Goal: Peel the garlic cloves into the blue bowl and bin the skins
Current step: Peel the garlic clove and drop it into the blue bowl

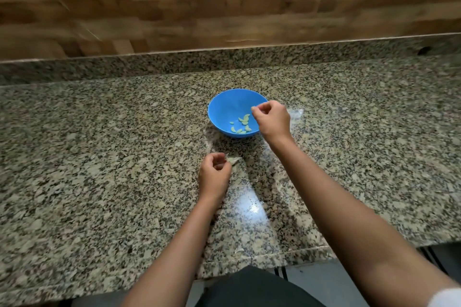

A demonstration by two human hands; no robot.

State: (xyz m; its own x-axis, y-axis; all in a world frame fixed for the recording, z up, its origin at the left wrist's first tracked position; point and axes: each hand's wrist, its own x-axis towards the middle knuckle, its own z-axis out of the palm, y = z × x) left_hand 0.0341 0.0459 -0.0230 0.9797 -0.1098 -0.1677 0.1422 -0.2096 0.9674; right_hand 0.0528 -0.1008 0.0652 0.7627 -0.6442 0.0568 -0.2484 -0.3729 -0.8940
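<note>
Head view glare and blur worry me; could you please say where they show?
Head view: white glare on the granite countertop, nearer than the blue bowl; head view: motion blur streaks the wooden wall; head view: the bowl itself is fairly sharp.

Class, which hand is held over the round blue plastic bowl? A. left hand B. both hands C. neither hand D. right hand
D: the right hand hangs over the right rim of the round blue plastic bowl, while the left hand pinches a papery garlic skin nearer the person.
</note>
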